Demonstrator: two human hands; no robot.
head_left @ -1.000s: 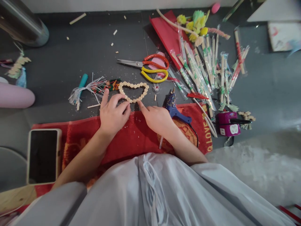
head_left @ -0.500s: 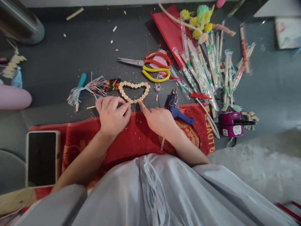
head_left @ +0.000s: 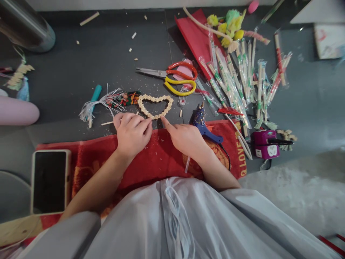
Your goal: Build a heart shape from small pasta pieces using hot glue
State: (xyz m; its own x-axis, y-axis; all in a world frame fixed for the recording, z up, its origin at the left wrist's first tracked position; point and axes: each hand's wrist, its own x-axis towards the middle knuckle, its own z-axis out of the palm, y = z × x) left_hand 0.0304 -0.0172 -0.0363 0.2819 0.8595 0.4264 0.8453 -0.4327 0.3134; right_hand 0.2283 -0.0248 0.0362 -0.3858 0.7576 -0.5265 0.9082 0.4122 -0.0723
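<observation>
A heart-shaped frame [head_left: 140, 104] made of small pale wooden pieces lies flat on the dark table. My left hand [head_left: 132, 133] is at its lower left edge, fingers bent and drawn together, the tips at the rim. From the other side, the outstretched index finger of my right hand [head_left: 185, 141] touches the frame's bottom point; the other fingers fold under and are partly hidden. A thin pale stick [head_left: 107, 123] lies by my left hand. Just right of my right hand, a blue glue gun [head_left: 201, 124] rests with its nozzle pointing away from me.
Scissors [head_left: 168, 76] with red and yellow handles lie beyond the frame. Wrapped chopsticks [head_left: 229, 77] are heaped at right, near a purple box [head_left: 265, 144]. A red towel [head_left: 140, 163] covers the front edge, with a phone [head_left: 50, 181] at left. White threads [head_left: 104, 102] lie left.
The whole view has shifted slightly, so things sit a little to the right and lower. Both hands keep their places at the heart-shaped frame, the left fingers slightly closer together.
</observation>
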